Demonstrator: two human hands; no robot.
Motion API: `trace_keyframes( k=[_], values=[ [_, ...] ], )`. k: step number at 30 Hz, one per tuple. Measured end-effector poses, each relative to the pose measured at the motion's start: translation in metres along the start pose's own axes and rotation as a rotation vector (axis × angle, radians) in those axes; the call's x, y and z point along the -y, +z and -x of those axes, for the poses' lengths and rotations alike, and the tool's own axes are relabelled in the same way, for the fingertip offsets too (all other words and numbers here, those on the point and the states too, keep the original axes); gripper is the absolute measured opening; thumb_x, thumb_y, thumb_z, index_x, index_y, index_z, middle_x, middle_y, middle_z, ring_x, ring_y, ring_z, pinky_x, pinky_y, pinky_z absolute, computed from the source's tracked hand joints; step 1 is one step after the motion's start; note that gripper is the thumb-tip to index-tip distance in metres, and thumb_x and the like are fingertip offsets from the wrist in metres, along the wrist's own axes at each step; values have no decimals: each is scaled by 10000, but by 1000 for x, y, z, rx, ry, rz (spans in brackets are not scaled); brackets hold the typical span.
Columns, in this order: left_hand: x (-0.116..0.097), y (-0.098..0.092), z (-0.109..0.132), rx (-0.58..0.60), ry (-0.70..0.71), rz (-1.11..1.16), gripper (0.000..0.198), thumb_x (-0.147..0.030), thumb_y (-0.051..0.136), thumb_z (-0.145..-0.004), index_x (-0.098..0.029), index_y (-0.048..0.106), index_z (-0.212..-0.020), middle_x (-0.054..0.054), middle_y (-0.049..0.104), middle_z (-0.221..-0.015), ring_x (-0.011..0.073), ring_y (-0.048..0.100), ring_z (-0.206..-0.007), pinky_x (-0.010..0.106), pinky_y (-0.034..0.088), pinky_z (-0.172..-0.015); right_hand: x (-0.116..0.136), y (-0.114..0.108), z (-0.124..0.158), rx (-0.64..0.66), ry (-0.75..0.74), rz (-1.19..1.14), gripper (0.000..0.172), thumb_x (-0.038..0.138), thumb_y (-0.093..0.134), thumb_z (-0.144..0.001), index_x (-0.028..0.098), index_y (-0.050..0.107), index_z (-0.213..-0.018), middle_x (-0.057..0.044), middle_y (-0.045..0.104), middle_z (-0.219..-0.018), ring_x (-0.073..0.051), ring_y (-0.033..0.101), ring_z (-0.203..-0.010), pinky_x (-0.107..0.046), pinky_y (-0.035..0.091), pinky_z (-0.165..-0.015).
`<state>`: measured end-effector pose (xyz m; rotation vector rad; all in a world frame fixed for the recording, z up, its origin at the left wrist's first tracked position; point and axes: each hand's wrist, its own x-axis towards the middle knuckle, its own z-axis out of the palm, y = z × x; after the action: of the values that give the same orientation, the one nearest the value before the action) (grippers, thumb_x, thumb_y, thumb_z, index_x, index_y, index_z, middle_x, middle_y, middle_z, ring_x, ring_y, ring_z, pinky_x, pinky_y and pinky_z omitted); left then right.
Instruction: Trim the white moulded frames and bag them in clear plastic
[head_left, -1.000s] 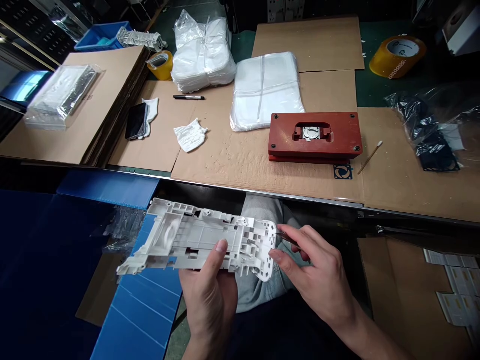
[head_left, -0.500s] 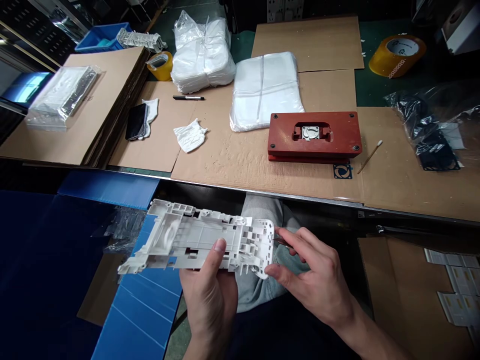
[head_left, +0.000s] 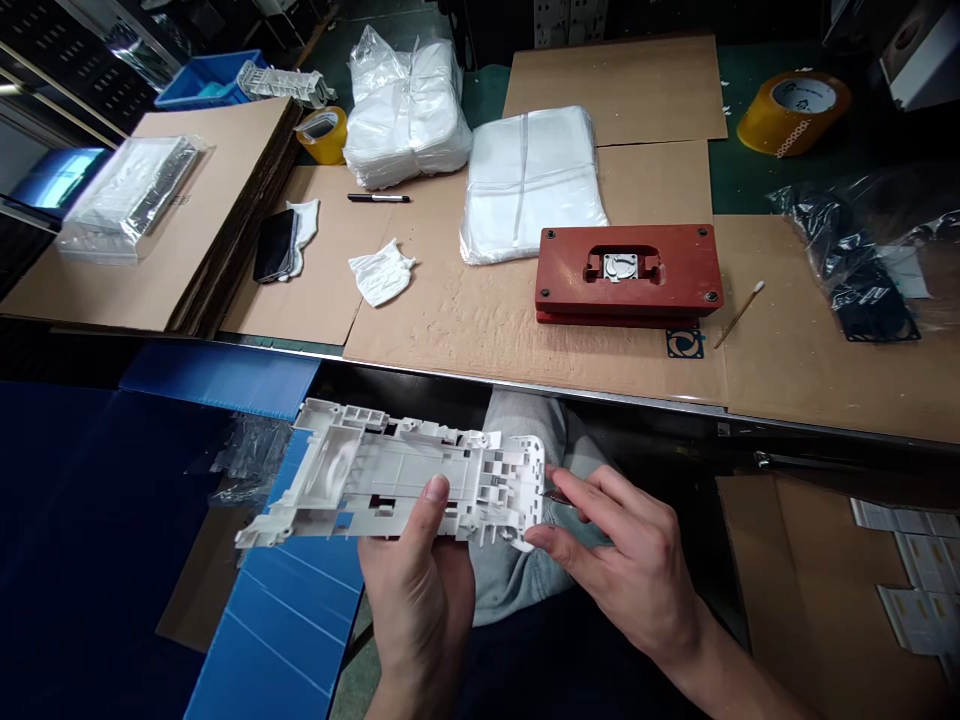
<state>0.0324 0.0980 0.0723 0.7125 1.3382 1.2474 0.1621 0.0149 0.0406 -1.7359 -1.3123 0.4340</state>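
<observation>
A white plastic frame, long and full of slots and ribs, is held over my lap. My left hand grips its near long side, with the thumb on top and the fingers underneath. My right hand is at the frame's right end, its thumb at the lower corner. Between the right fingers sits a small thin metal tool, its tip at the end edge of the frame. Most of the tool is hidden by the fingers, so its exact kind does not show.
On the cardboard-covered table are a red fixture block, a cotton swab, stacked plastic bags, a white cloth piece and a phone. The table edge runs beyond my hands. Blue sheeting lies left.
My right hand has shifted slightly down and left along the frame's right end, and that end has tilted a little. My left hand keeps its grip.
</observation>
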Motion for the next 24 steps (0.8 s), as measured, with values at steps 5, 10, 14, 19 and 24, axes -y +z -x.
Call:
trace_keyframes(
  k=[5, 10, 14, 19, 24],
  values=[
    [0, 1, -1, -8, 10, 9, 579, -153, 790, -782, -316, 627, -1312, 38, 586, -1446, 320, 431, -1433, 495, 374, -1194, 1, 2, 3, -13, -29, 10, 360, 422, 703, -904, 100, 777, -1047, -43, 596, -682, -134, 556, -574, -268, 454, -539],
    [4, 1, -7, -21, 10, 27, 553, -149, 785, -788, -299, 637, -1299, 50, 600, -1428, 320, 427, -1435, 531, 316, -1216, -5, -2, 1, 119, -143, -56, 392, 513, 653, -916, 147, 793, -942, -15, 561, -641, -127, 523, -562, -283, 400, -537],
    [2, 1, -17, -29, 57, 43, 530, -142, 783, -791, -292, 649, -1281, 44, 590, -1441, 325, 424, -1435, 548, 326, -1212, -19, -7, 2, 228, -126, -196, 379, 442, 561, -996, 147, 739, -1152, -11, 609, -683, -128, 572, -609, -277, 439, -578],
    [-6, -8, -27, -61, 53, 49, 519, -167, 777, -804, -329, 651, -1281, 14, 589, -1447, 307, 443, -1426, 510, 394, -1190, -35, -10, 4, 193, -59, -46, 259, 383, 616, -974, 175, 760, -918, -14, 651, -685, -128, 590, -611, -267, 449, -585],
    [-13, -22, -33, -50, -30, 108, 381, -314, 727, -853, -298, 685, -1231, 43, 606, -1434, 339, 460, -1411, 525, 453, -1141, -52, -18, 6, 232, -73, 165, 342, 513, 665, -911, 179, 736, -929, -18, 658, -743, -148, 630, -667, -268, 461, -630]
  ],
)
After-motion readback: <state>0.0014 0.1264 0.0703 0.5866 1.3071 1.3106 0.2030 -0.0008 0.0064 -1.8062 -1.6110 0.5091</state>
